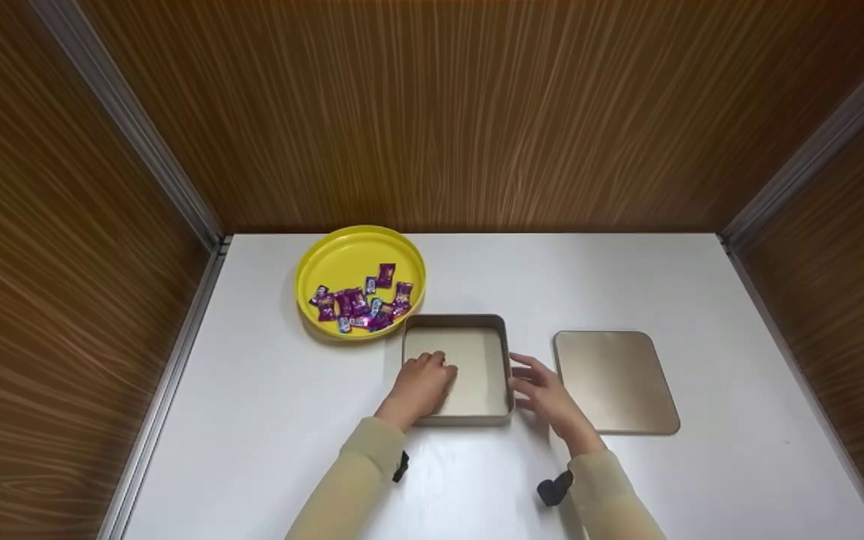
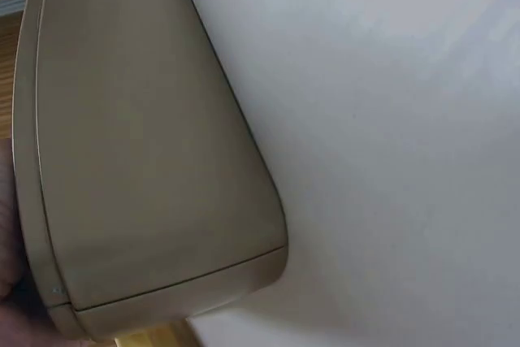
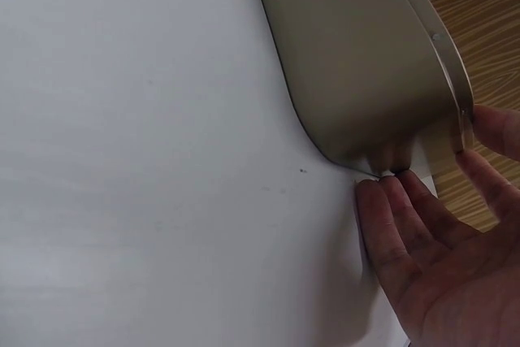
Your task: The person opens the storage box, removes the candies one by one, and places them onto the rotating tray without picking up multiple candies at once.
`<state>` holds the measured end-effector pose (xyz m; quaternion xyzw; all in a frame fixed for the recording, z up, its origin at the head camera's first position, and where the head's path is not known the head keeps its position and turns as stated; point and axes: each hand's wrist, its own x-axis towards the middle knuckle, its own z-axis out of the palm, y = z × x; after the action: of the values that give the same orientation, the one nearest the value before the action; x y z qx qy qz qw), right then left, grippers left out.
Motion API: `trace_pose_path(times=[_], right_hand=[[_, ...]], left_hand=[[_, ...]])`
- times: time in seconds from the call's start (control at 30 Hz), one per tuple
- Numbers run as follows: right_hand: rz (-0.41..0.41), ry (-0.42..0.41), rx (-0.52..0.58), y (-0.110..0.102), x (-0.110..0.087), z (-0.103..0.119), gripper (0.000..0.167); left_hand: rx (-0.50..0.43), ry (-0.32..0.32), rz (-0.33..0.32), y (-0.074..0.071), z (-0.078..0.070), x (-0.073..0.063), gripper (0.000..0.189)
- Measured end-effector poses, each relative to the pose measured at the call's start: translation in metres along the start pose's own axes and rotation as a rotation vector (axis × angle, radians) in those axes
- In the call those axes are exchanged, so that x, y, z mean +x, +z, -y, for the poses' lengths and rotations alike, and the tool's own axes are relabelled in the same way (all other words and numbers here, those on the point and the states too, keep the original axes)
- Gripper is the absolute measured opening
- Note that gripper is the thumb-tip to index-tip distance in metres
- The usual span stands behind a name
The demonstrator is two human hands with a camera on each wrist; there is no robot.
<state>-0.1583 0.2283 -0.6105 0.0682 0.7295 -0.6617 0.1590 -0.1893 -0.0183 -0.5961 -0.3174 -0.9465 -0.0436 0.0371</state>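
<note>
A square gold-beige tin (image 1: 477, 356), open at the top, stands on the white table, its pale inside showing. My left hand (image 1: 421, 382) reaches over its left wall, fingers bent down inside; I cannot tell whether they hold anything. Only a sliver of that hand shows behind the tin's outer wall (image 2: 138, 136) in the left wrist view. From the right, my right hand (image 1: 548, 394) touches the tin's side. Its fingers (image 3: 431, 217) are fairly straight, several tips against the lower wall and others up by the rim.
A round yellow tray (image 1: 342, 259) with several purple and blue wrapped candies (image 1: 357, 304) stands at the back left, close to the tin's corner. To the right lies a flat, square gold-beige lid (image 1: 616, 382). Wood-grain panels (image 1: 432, 120) enclose the table.
</note>
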Motion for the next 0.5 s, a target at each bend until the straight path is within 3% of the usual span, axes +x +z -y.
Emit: trace_pose_path(times=[0.2,0.5], right_hand=[[-0.003,-0.01,-0.008,0.0004,-0.0004,0.0008,0.053],[-0.011,-0.012,0.003,0.0028,-0.0042,0.0061,0.053]], left_hand=[[0.025,-0.008,0.021,0.0012,-0.0016,-0.0005,0.02],[-0.013,-0.018,0.025,0.0012,-0.0015,-0.0007,0.014]])
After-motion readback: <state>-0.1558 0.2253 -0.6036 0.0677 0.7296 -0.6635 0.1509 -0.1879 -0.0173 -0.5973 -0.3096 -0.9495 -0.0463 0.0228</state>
